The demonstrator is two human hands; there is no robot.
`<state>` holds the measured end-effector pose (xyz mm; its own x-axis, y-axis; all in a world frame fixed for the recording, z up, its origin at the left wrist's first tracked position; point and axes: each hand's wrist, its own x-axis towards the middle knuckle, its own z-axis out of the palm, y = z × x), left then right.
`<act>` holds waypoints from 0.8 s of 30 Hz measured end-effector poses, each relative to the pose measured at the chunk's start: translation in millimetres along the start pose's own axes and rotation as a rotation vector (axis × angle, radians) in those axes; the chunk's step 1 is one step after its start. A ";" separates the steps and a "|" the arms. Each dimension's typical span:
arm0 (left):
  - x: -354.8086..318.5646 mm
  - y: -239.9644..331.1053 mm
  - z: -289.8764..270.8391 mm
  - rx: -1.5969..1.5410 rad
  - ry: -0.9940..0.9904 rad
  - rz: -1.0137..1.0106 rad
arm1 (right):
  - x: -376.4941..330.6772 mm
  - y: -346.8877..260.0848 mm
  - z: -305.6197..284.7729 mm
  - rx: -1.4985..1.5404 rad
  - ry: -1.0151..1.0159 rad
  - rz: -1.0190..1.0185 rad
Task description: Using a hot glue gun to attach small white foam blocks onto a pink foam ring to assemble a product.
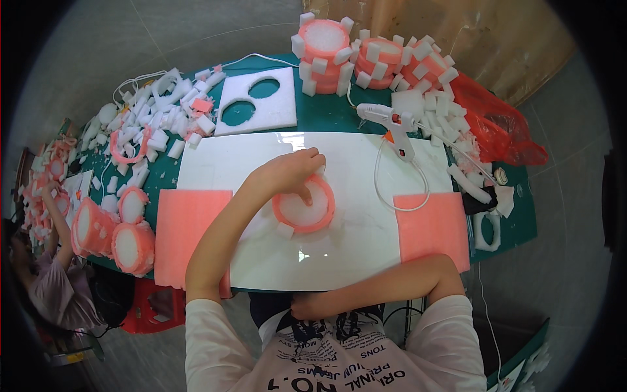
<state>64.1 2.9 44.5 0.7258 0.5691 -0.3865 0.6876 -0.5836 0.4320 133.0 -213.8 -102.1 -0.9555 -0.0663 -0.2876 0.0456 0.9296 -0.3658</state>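
Observation:
A round foam piece (302, 208), white in the middle with a pink rim, stands on the white board (353, 248). Small white foam blocks (285, 230) sit around its rim. My left hand (297, 171) reaches over its far side, closed, with the thumb inside the rim and the fingers beyond it. What lies right under those fingers is hidden. My right hand (307, 306) rests low against my shirt by the board's near edge; its fingers cannot be made out. Right of the board's middle lies a white glue gun (394, 124), its cord looping down.
Pink foam sheets (189, 228) (431, 228) flank the board. Behind stand stacked pink foam rounds (324, 59) and a white sheet with two holes (285, 108). Loose white foam (166, 98) heaps at left, near finished rounds (134, 245). A red bag (499, 124) lies right. Another person (59, 274) works far left.

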 end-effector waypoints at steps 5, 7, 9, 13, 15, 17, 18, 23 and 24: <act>0.0 -1.5 1.0 -0.015 0.011 0.006 | -0.7 0.1 -5.4 0.013 -0.062 -0.007; 0.2 -0.8 0.4 -0.009 -0.001 -0.006 | 0.7 -0.3 -4.9 0.020 -0.065 0.013; -0.1 0.3 -0.5 -0.005 -0.002 -0.005 | -0.6 -0.6 -8.8 0.021 -0.093 0.009; 0.3 -1.6 0.5 -0.002 0.011 0.019 | -1.9 1.3 1.1 -0.011 -0.018 -0.023; 0.7 -1.0 -0.3 -0.002 0.006 0.015 | 1.4 1.6 5.9 -0.016 -0.035 -0.012; 0.9 -0.7 -0.2 -0.002 0.001 0.011 | 3.4 1.6 11.1 -0.020 -0.052 0.000; 0.9 -0.8 0.0 -0.004 0.004 0.011 | 3.6 1.7 14.3 -0.034 -0.028 0.004; 0.5 -1.1 1.0 -0.003 0.009 0.005 | -2.6 -1.1 2.2 -0.052 0.007 0.015; 0.5 -1.1 1.0 -0.002 0.008 0.008 | -2.5 -1.5 2.2 -0.078 0.012 0.016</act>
<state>63.8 3.3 43.0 0.7313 0.5689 -0.3761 0.6815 -0.5874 0.4365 136.0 -215.8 -102.7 -0.9582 -0.0470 -0.2822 0.0389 0.9558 -0.2913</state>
